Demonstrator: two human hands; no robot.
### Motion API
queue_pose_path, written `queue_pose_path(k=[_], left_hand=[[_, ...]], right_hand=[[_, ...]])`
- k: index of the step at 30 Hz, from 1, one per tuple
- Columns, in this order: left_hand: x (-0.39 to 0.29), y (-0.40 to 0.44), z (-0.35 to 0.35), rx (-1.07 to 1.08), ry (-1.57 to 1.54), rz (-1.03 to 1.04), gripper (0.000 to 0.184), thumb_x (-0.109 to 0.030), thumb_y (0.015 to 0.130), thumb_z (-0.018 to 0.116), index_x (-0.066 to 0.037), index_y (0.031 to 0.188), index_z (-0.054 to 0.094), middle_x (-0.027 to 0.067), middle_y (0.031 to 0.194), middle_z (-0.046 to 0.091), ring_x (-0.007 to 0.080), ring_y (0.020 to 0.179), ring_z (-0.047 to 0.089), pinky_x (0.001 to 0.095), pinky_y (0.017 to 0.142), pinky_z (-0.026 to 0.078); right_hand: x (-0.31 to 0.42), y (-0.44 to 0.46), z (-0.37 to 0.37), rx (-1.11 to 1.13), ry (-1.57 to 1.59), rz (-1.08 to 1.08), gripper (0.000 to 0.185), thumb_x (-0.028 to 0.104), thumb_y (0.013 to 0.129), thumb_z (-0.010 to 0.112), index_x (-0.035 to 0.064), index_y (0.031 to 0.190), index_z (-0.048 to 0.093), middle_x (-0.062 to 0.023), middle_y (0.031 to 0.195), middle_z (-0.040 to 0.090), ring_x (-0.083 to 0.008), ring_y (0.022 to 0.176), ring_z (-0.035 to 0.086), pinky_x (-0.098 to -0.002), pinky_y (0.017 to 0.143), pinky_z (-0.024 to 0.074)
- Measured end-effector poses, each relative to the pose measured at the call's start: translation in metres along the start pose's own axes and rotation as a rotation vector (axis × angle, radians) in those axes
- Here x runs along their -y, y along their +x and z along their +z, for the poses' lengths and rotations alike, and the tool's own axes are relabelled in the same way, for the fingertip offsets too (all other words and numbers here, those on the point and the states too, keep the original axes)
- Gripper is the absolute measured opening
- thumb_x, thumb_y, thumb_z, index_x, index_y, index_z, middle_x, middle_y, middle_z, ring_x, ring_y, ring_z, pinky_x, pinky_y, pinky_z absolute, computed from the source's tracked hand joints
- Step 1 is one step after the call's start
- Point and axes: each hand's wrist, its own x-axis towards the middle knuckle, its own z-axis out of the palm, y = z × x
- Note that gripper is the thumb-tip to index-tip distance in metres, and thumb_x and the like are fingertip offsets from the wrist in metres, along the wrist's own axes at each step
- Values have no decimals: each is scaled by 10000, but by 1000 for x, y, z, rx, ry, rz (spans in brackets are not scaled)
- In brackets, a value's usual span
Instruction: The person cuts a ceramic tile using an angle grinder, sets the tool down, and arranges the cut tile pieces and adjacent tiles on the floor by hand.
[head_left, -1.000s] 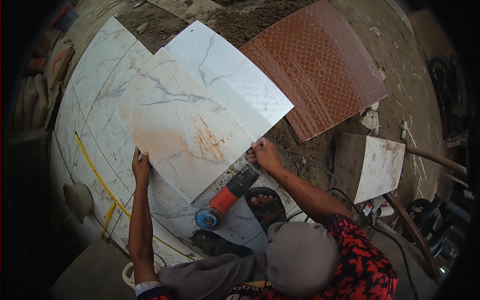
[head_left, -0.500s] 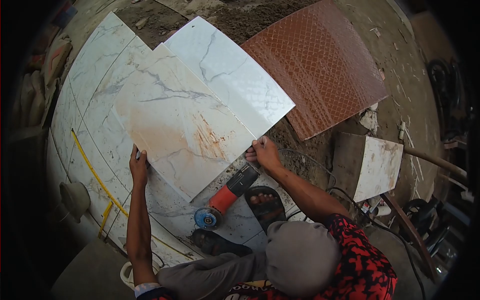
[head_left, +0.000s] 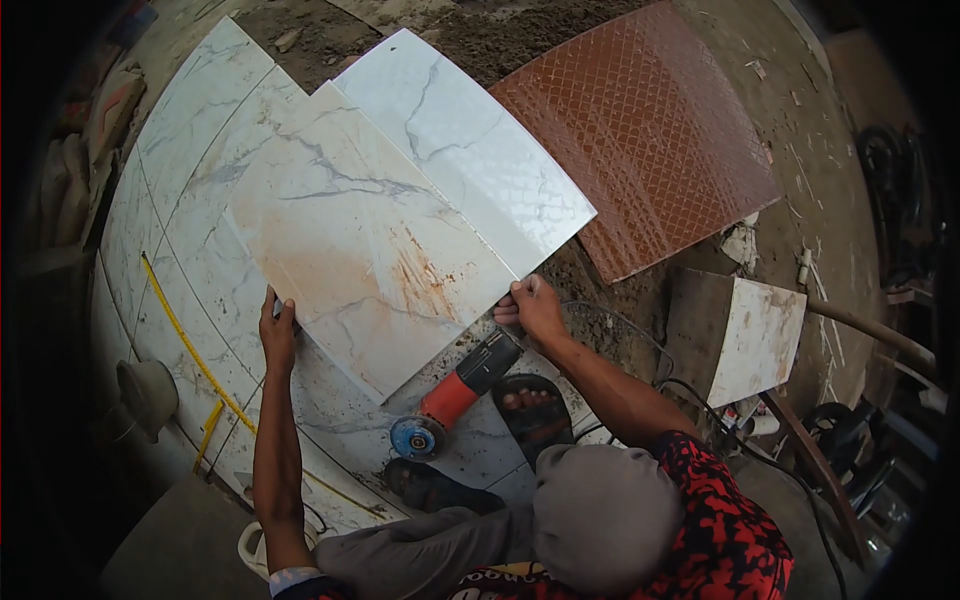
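Two bare hands pinch the edges of one stained tile

In the head view, the left hand grasps the stained tile by its lower-left edge, the thumb laid over the rim. The right hand pinches the same tile at its right corner, fingers curled in, where it meets the lower corner of a glossy white tile. The stained tile lies at the centre, above the grey-veined tiled floor, and overlaps the glossy white one; its pale, veined face carries an orange-brown smear. To the right of both is a red-brown tile with a criss-cross pattern.

Between the right hand and the person's sandals rests a red-and-black angle grinder with a blue-centred disc; no brand can be read on its casing. A yellow measuring tape runs across the floor at the left, near a grey bucket. The person wears a grey cap and a red-and-black patterned shirt; pale lettering on its front is cut off and cannot be read with certainty. A black cable curves past on the right.
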Motion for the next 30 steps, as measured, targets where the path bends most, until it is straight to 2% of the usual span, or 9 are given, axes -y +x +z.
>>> queue_pose_path(k=[4, 9, 10, 13, 17, 21, 25, 27, 30], left_hand=[[1, -3, 3, 3, -19, -18, 610, -154, 961, 549, -1, 1496, 297, 171, 1394, 481, 239, 1171, 559, 338, 959, 472], [0, 15, -25, -57, 404, -6, 534, -263, 953, 592, 8, 1396, 468, 159, 1264, 590, 218, 1093, 595, 337, 908, 491], [-1, 25, -31, -88, 543, 94, 510, -297, 947, 599, 2, 1352, 519, 161, 1227, 625, 242, 1060, 610, 351, 871, 495], [-33, 55, -27, -188, 728, 197, 507, -303, 945, 588, -16, 1357, 519, 180, 1275, 604, 276, 1065, 606, 370, 860, 490], [-100, 128, 10, -152, 797, 466, 519, -294, 938, 574, -14, 1367, 496, 212, 1373, 518, 334, 1240, 521, 392, 1006, 423], [-144, 212, 52, -91, 874, 613, 525, -275, 940, 553, 11, 1374, 471, 231, 1382, 501, 364, 1288, 476, 404, 1083, 361], [-157, 258, 81, -75, 945, 514, 575, -318, 924, 569, 8, 1385, 464, 233, 1375, 511, 359, 1288, 480, 402, 1082, 365], [-154, 269, 90, -65, 955, 311, 603, -376, 900, 595, 20, 1347, 510, 239, 1330, 550, 360, 1242, 525, 404, 1047, 399], [-152, 278, 85, -51, 915, 346, 601, -421, 877, 622, 22, 1280, 577, 238, 1258, 601, 357, 1167, 581, 406, 998, 438]], right_hand=[[-2, 1, 0, -10, 28, 9, 210, 155, 1006, 476, -44, 938, 479, -160, 816, 614, -225, 663, 663, -326, 585, 590], [2, 0, -6, 57, 23, 47, 212, 169, 1008, 491, -39, 969, 476, -162, 862, 613, -234, 728, 669, -315, 631, 600], [1, 1, -7, 56, 30, 38, 218, 170, 1003, 502, -44, 963, 482, -170, 856, 624, -232, 712, 674, -317, 621, 599], [0, 2, -9, 61, 63, 49, 218, 162, 991, 524, -49, 954, 488, -178, 853, 635, -230, 699, 680, -322, 617, 600], [8, -3, -10, 11, 96, 74, 198, 131, 967, 566, -52, 954, 490, -175, 856, 637, -236, 709, 685, -329, 634, 602], [6, -1, -11, -8, 112, 89, 178, 113, 961, 577, -45, 974, 495, -165, 865, 641, -230, 719, 686, -319, 669, 604], [4, 0, -11, -21, 116, 73, 171, 101, 960, 574, -53, 961, 500, -165, 853, 643, -231, 720, 689, -324, 674, 605], [5, 0, -9, -34, 132, 82, 162, 93, 959, 572, -52, 948, 500, -164, 848, 645, -230, 718, 690, -320, 674, 605], [7, -2, -10, -31, 116, 95, 154, 86, 958, 570, -49, 938, 499, -162, 843, 648, -231, 718, 692, -319, 670, 603]])
